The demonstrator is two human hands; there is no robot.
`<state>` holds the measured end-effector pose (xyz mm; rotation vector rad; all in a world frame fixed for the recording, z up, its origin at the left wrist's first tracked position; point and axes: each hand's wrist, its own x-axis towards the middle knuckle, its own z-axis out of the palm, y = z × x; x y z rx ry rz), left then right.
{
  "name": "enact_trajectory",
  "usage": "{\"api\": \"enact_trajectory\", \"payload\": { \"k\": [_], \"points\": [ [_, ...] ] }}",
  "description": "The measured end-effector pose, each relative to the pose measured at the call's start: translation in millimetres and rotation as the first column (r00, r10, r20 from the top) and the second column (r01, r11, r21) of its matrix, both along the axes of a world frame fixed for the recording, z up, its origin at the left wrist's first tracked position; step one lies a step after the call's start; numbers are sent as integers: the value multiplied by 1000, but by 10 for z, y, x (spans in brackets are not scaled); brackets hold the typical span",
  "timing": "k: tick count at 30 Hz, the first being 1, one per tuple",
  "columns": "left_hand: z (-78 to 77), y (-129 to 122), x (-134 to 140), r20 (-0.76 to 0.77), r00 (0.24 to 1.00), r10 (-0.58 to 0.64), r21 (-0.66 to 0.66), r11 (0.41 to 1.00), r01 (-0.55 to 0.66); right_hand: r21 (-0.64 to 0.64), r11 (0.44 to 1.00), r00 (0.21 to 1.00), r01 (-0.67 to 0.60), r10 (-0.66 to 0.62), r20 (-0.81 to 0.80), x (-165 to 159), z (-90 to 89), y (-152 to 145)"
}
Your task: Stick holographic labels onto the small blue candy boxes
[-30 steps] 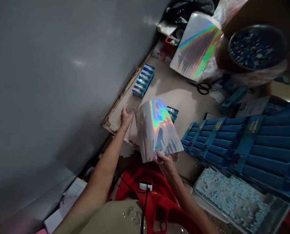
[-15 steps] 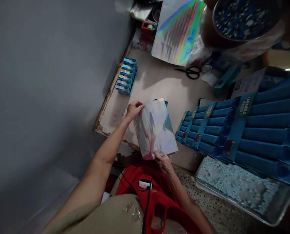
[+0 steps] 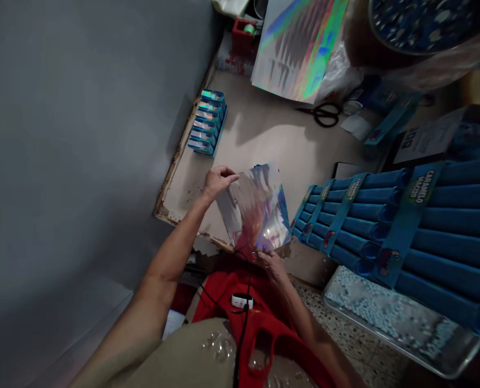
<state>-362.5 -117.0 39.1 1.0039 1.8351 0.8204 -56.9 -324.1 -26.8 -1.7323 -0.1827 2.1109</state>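
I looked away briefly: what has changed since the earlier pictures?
The left hand, open beside the shiny sheet a second ago, has moved in and now pinches its far left corner. The right hand still holds the near edge; the scissors and blue boxes stayed put.

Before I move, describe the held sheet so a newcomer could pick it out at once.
Find the pale tabletop by the grey wall, then its near edge above the red garment. There the left hand holds a silvery sheet by its upper-left edge, the right hand by its lower edge. Unlike the rainbow-banded sheet near the scissors, this one is in both hands.
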Motion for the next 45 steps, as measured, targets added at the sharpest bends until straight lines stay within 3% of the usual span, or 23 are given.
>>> {"api": "enact_trajectory", "payload": {
  "k": [10, 13, 16, 17, 19, 20, 21, 22, 24, 25, 28, 30, 31, 33, 35, 37, 39, 41, 45],
  "points": [
    [109, 51, -85, -27, 996, -87, -4, 996, 87, 17, 998, 994, -62, 60, 90, -45, 81, 120],
    [111, -129, -302, -99, 995, -6, -17, 1000, 5, 78, 997, 984, -23, 9, 178, -101, 315, 148],
    [170, -603, -627, -298, 950, 93, -156, 977, -144, 290, 952, 948, -95, -2, 319, -187, 705, 325],
    [212, -794, -726, -376, 926, 36, -295, 943, -156, 379, 908, 919, -179, 17, 393, -220, 837, 442],
    [333, -1133, -850, -478, 855, -201, -593, 792, -146, 485, 779, 828, -398, 78, 555, -283, 1053, 752],
    [411, -1249, -854, -520, 802, -294, -643, 753, -140, 495, 714, 782, -496, 118, 613, -313, 1127, 932],
    [496, -1310, -811, -564, 748, -349, -632, 766, -119, 495, 649, 742, -578, 165, 650, -344, 1178, 1115],
    [580, -1311, -724, -618, 703, -352, -554, 829, -72, 492, 586, 710, -644, 218, 670, -380, 1208, 1295],
    [713, -1129, -448, -676, 676, -292, -273, 952, 138, 501, 446, 656, -742, 329, 679, -471, 1237, 1619],
    [746, -966, -287, -666, 690, -284, -125, 954, 272, 515, 369, 631, -774, 378, 678, -524, 1250, 1755],
    [684, -388, 113, -531, 689, -493, 122, 760, 638, 543, 145, 538, -827, 484, 690, -650, 1329, 2058],
    [546, -98, 215, -401, 672, -623, 149, 679, 718, 490, 95, 471, -867, 482, 739, -646, 1389, 2184],
    [470, -11, 208, -324, 688, -650, 142, 685, 714, 446, 111, 444, -888, 459, 769, -613, 1403, 2224],
    [339, 53, 100, -160, 761, -629, 109, 755, 647, 394, 213, 448, -894, 412, 794, -508, 1374, 2261],
    [275, 18, -64, -45, 837, -546, 64, 834, 548, 450, 391, 587, -803, 387, 711, -413, 1270, 2238],
    [294, -47, -192, -19, 874, -485, 22, 874, 486, 542, 591, 792, -598, 328, 516, -389, 1131, 2179],
    [369, -87, -221, -71, 870, -488, -2, 872, 489, 581, 713, 913, -393, 225, 341, -440, 1018, 2119],
    [459, -82, -143, -129, 838, -531, -1, 845, 535, 598, 736, 943, -318, 181, 279, -522, 966, 2087],
    [570, -8, 144, -159, 807, -569, 64, 809, 584, 647, 669, 926, -366, 192, 325, -602, 1044, 2114]
  ]
}}
